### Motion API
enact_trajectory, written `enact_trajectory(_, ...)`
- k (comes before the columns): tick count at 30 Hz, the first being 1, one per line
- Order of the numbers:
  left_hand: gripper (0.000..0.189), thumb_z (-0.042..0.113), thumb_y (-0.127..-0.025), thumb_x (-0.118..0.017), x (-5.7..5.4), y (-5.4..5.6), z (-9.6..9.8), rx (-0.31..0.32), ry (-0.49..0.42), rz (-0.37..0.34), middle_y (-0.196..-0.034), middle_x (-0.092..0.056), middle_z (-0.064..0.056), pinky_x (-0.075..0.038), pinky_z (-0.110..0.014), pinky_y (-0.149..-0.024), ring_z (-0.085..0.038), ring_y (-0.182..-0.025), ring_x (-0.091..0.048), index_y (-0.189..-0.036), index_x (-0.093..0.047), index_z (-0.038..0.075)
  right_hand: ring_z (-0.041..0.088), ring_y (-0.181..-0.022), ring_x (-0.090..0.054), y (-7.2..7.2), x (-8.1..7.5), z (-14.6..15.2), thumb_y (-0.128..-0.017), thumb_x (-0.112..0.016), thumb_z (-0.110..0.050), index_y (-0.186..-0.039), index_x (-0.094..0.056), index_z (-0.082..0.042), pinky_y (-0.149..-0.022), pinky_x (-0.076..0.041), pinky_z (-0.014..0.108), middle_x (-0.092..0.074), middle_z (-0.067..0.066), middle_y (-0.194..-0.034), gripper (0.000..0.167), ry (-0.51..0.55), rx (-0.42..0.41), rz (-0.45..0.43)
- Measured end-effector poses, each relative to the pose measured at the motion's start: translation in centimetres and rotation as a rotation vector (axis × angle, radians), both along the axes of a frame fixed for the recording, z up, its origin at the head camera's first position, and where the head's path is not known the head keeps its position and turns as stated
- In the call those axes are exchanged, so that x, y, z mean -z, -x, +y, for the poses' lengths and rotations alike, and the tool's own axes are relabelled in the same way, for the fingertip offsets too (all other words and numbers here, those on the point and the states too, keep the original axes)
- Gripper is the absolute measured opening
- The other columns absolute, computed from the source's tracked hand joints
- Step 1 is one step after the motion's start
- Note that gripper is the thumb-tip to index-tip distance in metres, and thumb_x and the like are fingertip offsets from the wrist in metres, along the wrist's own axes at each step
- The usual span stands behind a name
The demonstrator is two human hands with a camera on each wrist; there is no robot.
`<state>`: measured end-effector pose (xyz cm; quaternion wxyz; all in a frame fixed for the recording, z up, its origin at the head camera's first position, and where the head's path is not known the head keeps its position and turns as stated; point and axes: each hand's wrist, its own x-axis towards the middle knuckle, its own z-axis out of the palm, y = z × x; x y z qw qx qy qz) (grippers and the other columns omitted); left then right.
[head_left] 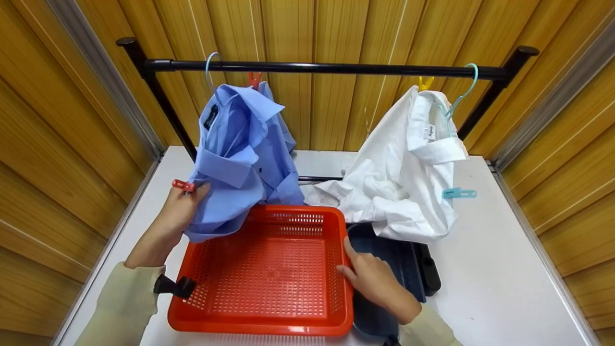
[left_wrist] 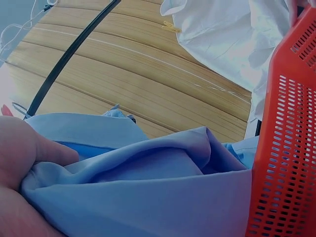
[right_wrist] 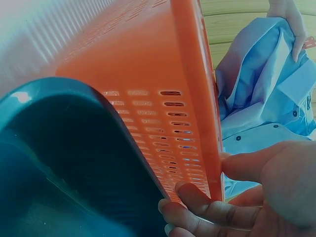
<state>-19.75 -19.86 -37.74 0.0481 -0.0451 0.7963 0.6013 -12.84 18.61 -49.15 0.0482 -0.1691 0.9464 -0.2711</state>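
Observation:
A blue button-up shirt [head_left: 226,187] hangs on a hanger at the left of the rack, its lower part sagging over the back left corner of a red plastic basket [head_left: 259,327]. My left hand [head_left: 178,211] grips the shirt's left edge, with a red clothespin [head_left: 183,186] right beside the fingers. In the left wrist view, blue fabric [left_wrist: 163,202] is bunched between thumb and fingers. My right hand [head_left: 377,278] holds the basket's right rim, thumb on the inner side and fingers outside, as the right wrist view shows. No clothes lie in the basket.
A black rack bar [head_left: 317,68] spans the back. On its right hangs a white shirt [head_left: 394,187] with a light-blue clothespin [head_left: 459,193]. Beneath that shirt, a dark blue tray [head_left: 384,317] stands against the basket's right side. Wood-patterned walls [head_left: 48,120] enclose the white table [head_left: 499,269].

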Motion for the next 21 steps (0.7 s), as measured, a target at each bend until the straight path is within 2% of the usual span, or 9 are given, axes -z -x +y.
enact_trajectory(5,0.046,0.018,-0.109,-0.048,-0.1,-0.02,0.14,-0.027,0.018,0.023,-0.127,-0.064,-0.027,-0.048,-0.046,-0.093,-0.025,-0.1,-0.062,-0.143,-0.052,-0.014,0.042,-0.08,-0.071,-0.04,0.05,-0.09,-0.101,-0.074,-0.025,-0.157,-0.043,0.007,-0.065,-0.054,0.059,-0.07,0.017,-0.087,0.071,-0.002,0.008,0.011)
enact_trajectory(12,0.046,0.017,-0.11,-0.048,-0.15,-0.06,0.28,-0.053,0.002,0.048,-0.133,-0.059,-0.031,-0.043,-0.053,-0.102,-0.035,-0.113,-0.058,-0.143,-0.052,-0.014,0.038,-0.076,-0.07,-0.04,0.07,-0.01,-0.101,-0.073,-0.025,-0.157,-0.042,0.007,-0.064,-0.054,0.057,-0.068,0.013,-0.082,0.072,-0.002,0.007,0.008)
enact_trajectory(21,0.042,0.016,-0.11,-0.049,-0.32,-0.15,-0.24,-0.068,0.028,0.1,-0.125,-0.065,-0.025,-0.046,-0.044,-0.093,-0.023,-0.099,-0.061,-0.137,-0.058,-0.015,0.039,-0.073,-0.069,-0.04,0.19,-0.05,-0.101,-0.074,-0.025,-0.158,-0.042,0.007,-0.062,-0.053,0.057,-0.067,0.012,-0.079,0.072,-0.003,0.008,0.017)
